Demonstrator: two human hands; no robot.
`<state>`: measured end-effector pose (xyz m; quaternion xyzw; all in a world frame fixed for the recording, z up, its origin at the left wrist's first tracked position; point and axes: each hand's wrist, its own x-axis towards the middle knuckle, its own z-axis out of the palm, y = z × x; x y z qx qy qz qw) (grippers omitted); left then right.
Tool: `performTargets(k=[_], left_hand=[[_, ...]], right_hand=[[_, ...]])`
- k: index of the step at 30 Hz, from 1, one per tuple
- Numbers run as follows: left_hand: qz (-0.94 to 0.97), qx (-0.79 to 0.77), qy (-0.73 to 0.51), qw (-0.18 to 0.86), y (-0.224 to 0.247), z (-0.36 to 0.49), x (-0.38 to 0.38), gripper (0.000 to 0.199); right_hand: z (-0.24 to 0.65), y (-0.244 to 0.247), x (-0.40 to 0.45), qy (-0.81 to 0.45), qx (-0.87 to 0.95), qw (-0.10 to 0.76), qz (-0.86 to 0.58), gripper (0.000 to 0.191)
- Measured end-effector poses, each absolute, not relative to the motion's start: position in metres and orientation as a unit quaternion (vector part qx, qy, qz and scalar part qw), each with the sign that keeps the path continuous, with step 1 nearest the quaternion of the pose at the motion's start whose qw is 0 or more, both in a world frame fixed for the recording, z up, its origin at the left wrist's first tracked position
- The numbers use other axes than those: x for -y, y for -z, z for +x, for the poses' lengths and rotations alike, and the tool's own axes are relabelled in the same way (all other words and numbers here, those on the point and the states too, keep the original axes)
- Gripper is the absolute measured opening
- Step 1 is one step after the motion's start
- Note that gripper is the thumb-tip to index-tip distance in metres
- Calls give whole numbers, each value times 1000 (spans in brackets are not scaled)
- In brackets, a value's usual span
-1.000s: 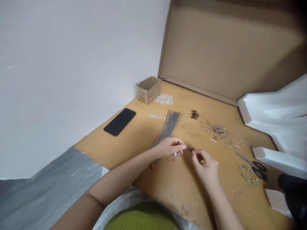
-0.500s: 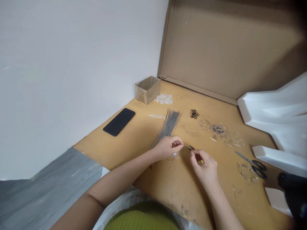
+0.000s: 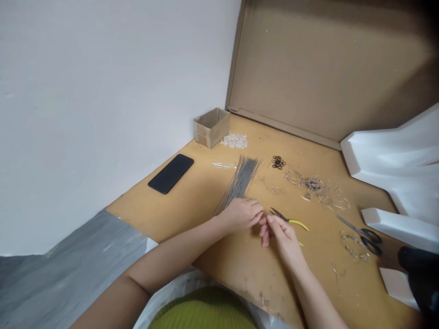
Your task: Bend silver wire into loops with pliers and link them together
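Fingers curled, both hands closed together, the pliers now set down.

The left hand [image 3: 242, 215] and right hand [image 3: 281, 238] meet at the fingertips; whether they pinch anything small cannot be made out. The yellow-handled pliers [image 3: 291, 220], held in the right hand a moment ago, now lie on the tan work board [image 3: 236, 278] just beside that hand, so neither hand holds them. A bundle of thin grey wire rods [image 3: 240, 180] lies just behind the left hand, fanned and straight. Farther off are small black rings [image 3: 279, 162], a heap of clear beads [image 3: 235, 140], black-handled scissors [image 3: 368, 241], a cardboard box [image 3: 211, 128] and a black smartphone [image 3: 170, 173].
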<state>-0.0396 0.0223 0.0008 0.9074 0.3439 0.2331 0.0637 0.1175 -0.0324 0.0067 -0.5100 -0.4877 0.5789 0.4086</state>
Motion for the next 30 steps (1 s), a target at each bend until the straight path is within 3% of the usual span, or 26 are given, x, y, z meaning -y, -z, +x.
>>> performTargets(k=[11, 30], left_hand=[[932, -280, -231, 6, -1, -39, -19, 18], [947, -237, -217, 33, -2, -40, -19, 13]], right_hand=[[117, -2, 36, -648, 456, 399, -462, 31], [114, -10, 35, -694, 371, 388, -480, 29]])
